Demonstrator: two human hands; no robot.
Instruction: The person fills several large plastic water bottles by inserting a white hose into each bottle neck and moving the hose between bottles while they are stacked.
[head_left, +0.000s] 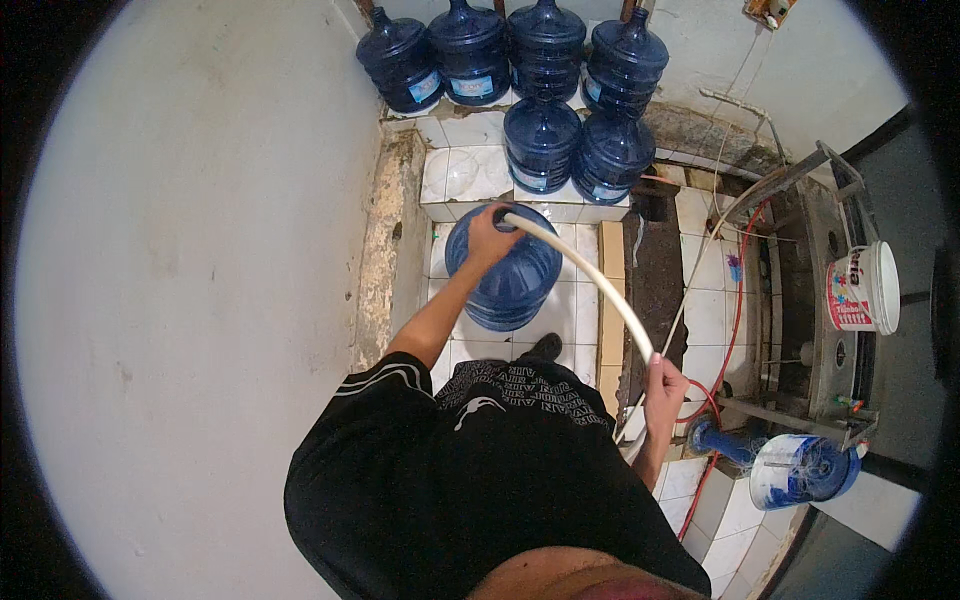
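A blue water jug (510, 300) of clear plastic stands on the white tiled floor before me. My left hand (493, 234) is closed around its neck and the end of a cream-coloured hose (592, 271); the fingers partly hide how far the end reaches into the mouth. From there the hose arches to the right and down to my right hand (663, 381), which grips it near hip height. Beyond that hand the hose runs on behind my forearm and is partly hidden.
Several blue jugs (541, 142) stand on the tiled step and ledge ahead. A metal rack (821, 375) at the right bears a white bucket (862, 289). A red hose (739, 307) lies along the floor, near a blue-and-white bucket (787, 472). A wall (225, 300) rises at the left.
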